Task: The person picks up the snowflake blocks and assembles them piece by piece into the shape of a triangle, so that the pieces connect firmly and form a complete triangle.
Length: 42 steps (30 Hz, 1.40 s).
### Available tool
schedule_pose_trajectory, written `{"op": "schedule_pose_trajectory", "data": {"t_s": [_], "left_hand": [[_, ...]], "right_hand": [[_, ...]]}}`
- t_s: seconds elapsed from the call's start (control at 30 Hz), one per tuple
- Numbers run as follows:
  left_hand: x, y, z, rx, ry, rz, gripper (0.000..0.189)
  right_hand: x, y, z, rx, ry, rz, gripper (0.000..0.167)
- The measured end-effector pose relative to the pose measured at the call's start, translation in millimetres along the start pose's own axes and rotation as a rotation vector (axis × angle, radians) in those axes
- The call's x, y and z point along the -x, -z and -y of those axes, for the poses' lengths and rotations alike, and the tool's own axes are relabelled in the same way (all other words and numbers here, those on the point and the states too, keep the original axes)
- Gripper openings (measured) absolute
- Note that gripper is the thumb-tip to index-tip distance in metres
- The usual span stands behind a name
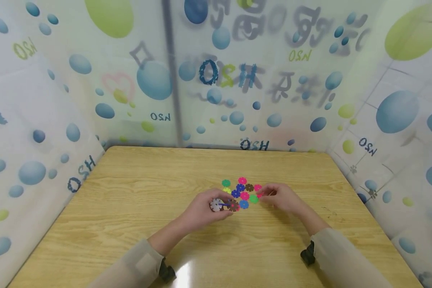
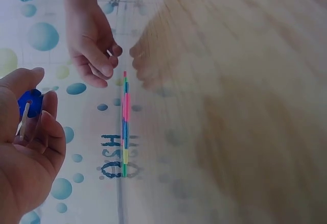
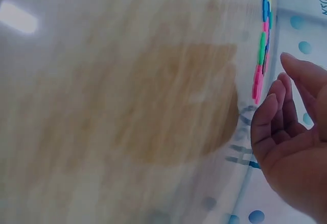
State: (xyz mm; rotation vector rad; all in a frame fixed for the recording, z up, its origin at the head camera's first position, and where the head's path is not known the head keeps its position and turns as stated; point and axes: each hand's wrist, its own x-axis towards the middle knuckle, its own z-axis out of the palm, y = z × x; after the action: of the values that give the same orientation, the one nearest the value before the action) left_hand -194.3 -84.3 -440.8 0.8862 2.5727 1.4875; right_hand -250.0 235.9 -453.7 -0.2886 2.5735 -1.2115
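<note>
My left hand [image 1: 201, 208] holds a small joined piece of notched plastic snowflake discs. A white disc [image 1: 216, 205] and a brown disc [image 1: 233, 205] show in it, with blue between them. The left wrist view shows a blue disc [image 2: 31, 103] between the thumb and fingers. Loose discs lie flat on the table just beyond, among them a green disc [image 1: 253, 198], a light-blue disc [image 1: 244, 204] and a pink disc [image 1: 242, 181]. At the right edge of this cluster is my right hand [image 1: 282, 199], fingers loosely bent, with nothing seen in it in the right wrist view.
The discs lie on a light wooden table [image 1: 129, 192] with a glossy top. Hanging sheets printed with bubbles [image 1: 155, 80] stand along its back and both sides. Each sleeve carries a dark wrist device [image 1: 308, 254] near the cuff.
</note>
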Motion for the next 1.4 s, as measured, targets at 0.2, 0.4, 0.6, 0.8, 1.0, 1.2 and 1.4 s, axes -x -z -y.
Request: {"op": "schedule_pose_trajectory", "data": {"t_s": [0.2, 0.4, 0.6, 0.8, 1.0, 1.2, 1.4], "left_hand": [[-0.1, 0.4, 0.0, 0.024, 0.021, 0.005, 0.034], [0.2, 1.2, 0.4, 0.028, 0.024, 0.010, 0.034], [1.0, 1.4, 1.2, 0.049, 0.024, 0.015, 0.035], [1.2, 1.9, 0.2, 0.075, 0.007, 0.037, 0.034], [0.2, 1.0, 0.6, 0.052, 0.004, 0.044, 0.031], [-0.4, -0.2, 0.3, 0.035, -0.012, 0.046, 0.031], [-0.6, -0.5, -0.6, 0.054, -0.025, 0.045, 0.031]], "right_hand": [[-11.3, -5.1, 0.8, 0.054, 0.003, 0.020, 0.024], [-15.9, -10.5, 3.2, 0.108, -0.009, 0.012, 0.025], [-13.7, -11.9, 8.9, 0.124, -0.033, 0.010, 0.023], [-9.6, -12.9, 7.5, 0.129, -0.043, 0.000, 0.025], [3.8, -14.1, 10.7, 0.088, -0.016, -0.018, 0.016], [23.5, -16.1, 22.3, 0.046, 0.064, -0.043, 0.013], [42.4, -24.0, 36.0, -0.110, 0.178, -0.065, 0.015]]}}
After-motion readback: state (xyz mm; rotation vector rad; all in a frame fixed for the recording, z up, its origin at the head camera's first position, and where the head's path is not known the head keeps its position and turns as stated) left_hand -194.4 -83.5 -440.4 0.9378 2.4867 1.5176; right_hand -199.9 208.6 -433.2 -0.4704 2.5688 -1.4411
